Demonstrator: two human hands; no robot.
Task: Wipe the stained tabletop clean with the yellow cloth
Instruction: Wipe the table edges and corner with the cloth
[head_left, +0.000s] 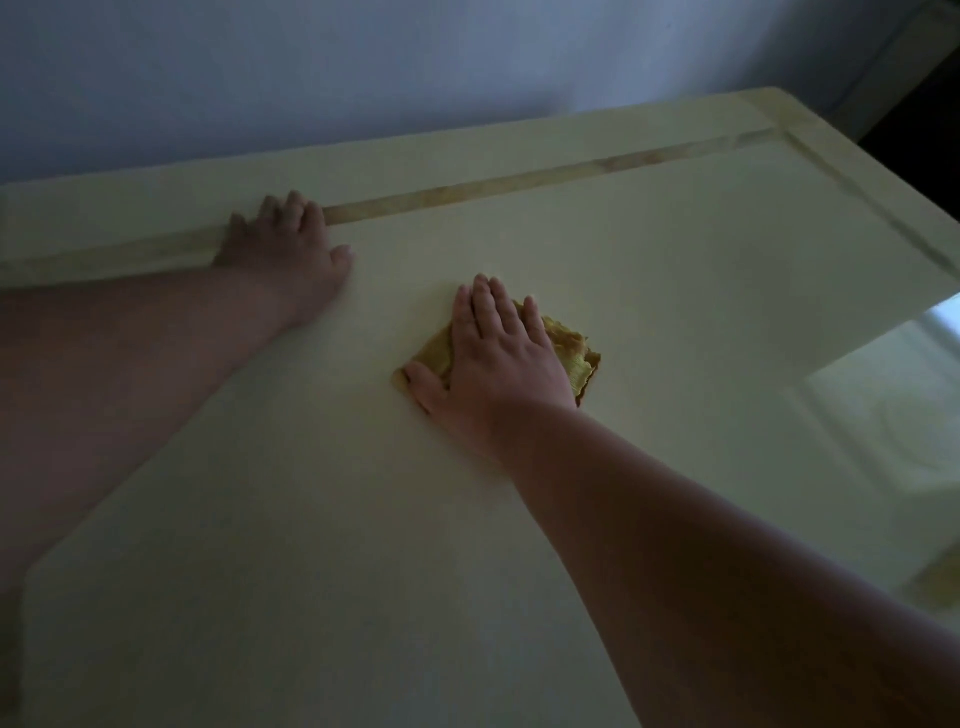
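A pale cream tabletop (649, 270) fills most of the head view. A folded yellow cloth (574, 351) lies on it near the middle, and my right hand (498, 358) presses flat on top of it, fingers spread and pointing away from me. Only the cloth's right side and left corner show around the hand. My left hand (288, 249) rests palm down farther back on the left, its fingertips at the raised strip along the table's far edge. In this dim light I make out no distinct stains on the surface.
A brownish wooden strip (519, 182) runs along the table's back edge, and a raised border (883, 208) runs down the right side. A grey-blue wall (363, 67) stands right behind the table. The floor (883, 415) shows past the right edge.
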